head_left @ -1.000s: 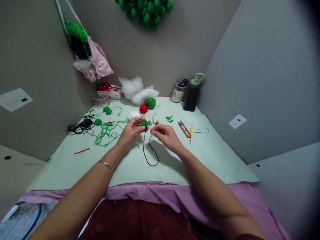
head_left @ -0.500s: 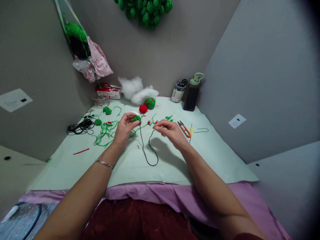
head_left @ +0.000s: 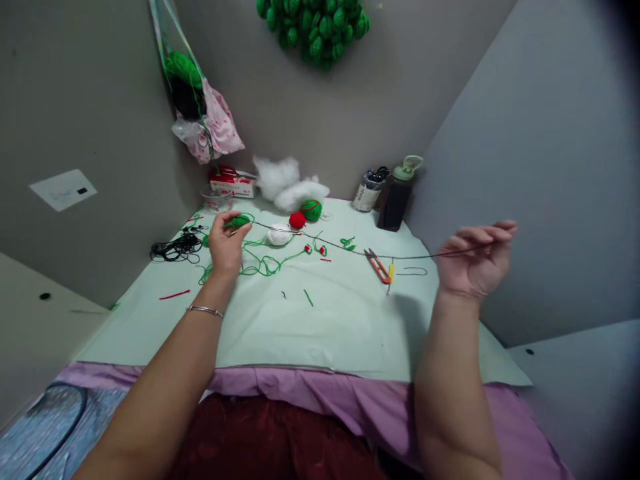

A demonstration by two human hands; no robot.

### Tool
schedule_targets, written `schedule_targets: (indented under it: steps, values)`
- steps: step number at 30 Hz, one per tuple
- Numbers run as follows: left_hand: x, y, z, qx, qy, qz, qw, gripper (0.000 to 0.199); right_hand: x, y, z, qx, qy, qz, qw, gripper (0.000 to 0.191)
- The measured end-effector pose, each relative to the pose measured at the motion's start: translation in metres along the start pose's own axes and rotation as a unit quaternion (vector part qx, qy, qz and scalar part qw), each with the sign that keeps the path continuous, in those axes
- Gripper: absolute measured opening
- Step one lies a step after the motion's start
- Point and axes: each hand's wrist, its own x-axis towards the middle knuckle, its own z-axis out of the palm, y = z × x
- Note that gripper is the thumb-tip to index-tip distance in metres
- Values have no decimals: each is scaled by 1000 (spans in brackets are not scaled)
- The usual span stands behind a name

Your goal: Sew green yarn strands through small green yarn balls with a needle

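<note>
My left hand [head_left: 226, 245] is closed around a small green knitted or crocheted piece [head_left: 241, 221], held up over the left part of the table. A black yarn [head_left: 345, 247] runs from that piece across the table to my right hand [head_left: 473, 261], raised at the far right. There my fingers are pinched together on the yarn; whether a needle is between them is too small to tell. Below the yarn lie orange thread snips [head_left: 379, 268] and a yellow-handled tool [head_left: 391, 273]. A white yarn ball [head_left: 280, 234] sits right of my left hand.
Red [head_left: 297, 221] and green [head_left: 312, 210] yarn balls lie before white stuffing [head_left: 280, 180]. A dark bottle [head_left: 393, 207] and pen cup [head_left: 367, 195] stand at the back. Black yarn [head_left: 176, 247] tangles at left. A pink bag [head_left: 220, 120] and green pieces [head_left: 320, 30] hang above.
My right hand has swung far right and up, drawing the black yarn from a slack loop into a nearly straight line. My left hand has shifted slightly left with the green piece.
</note>
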Motion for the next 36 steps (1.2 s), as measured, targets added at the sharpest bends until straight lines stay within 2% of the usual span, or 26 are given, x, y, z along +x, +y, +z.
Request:
schedule_targets:
  steps: [2, 3, 6, 9, 11, 13, 14, 15, 16, 18, 20, 21, 22, 24, 27, 29, 32, 34, 36]
  values:
    - [7, -3, -6, 2, 31, -1, 1000, 34, 2, -7, -1, 184, 12, 30, 982, 19]
    - [11, -5, -9, 1, 46, -1, 999, 34, 3, -10, -1, 266, 20, 37, 963, 28]
    - [18, -9, -14, 0, 79, -2, 997, 34, 3, -20, 0, 458, 30, 15, 888, 55]
    - [21, -12, -16, -15, 84, -15, 996, 35, 0, -28, 3, 604, -14, -1, 797, 65]
    - [21, -13, -15, -33, 85, -31, 995, 36, -4, -30, 6, 663, -41, 6, 748, 70]
    - [19, -12, -14, -53, 79, -47, 994, 37, -8, -30, 10, 690, -44, 15, 722, 71]
    - [18, -10, -14, -67, 68, -55, 994, 37, -9, -29, 12, 689, -37, 19, 724, 71]
    - [17, -8, -13, -87, 50, -67, 993, 37, -9, -28, 12, 673, -25, 22, 739, 68]
    - [15, -5, -11, -114, 25, -82, 990, 37, -8, -27, 12, 640, -11, 26, 768, 64]
    - [11, 3, -8, -168, -40, -122, 977, 38, -3, -22, 7, 503, 14, 41, 863, 49]
    - [5, 12, -4, -209, -106, -160, 959, 41, 4, -13, -1, 247, 10, 63, 967, 33]
    - [1, 16, -1, -222, -134, -177, 949, 42, 7, -6, -5, 83, -6, 68, 994, 27]
    - [-2, 19, 1, -232, -157, -192, 940, 42, 8, 3, -9, -88, -33, 71, 993, 23]
    - [-10, 25, 6, -250, -193, -218, 923, 43, 4, 27, -15, -353, -84, 54, 930, 14]
    - [-24, 29, 15, -259, -232, -249, 904, 45, -13, 71, -24, -556, -72, 90, 823, 24]
    - [-33, 30, 20, -248, -248, -262, 899, 45, -28, 99, -30, -623, -67, 140, 766, 25]
    - [-48, 33, 28, -223, -272, -267, 897, 43, -47, 128, -39, -673, -92, 196, 707, 26]
    - [-55, 35, 32, -210, -288, -262, 897, 42, -56, 139, -44, -696, -109, 214, 677, 26]
    - [-60, 37, 35, -203, -299, -252, 898, 42, -60, 144, -47, -710, -124, 216, 659, 25]
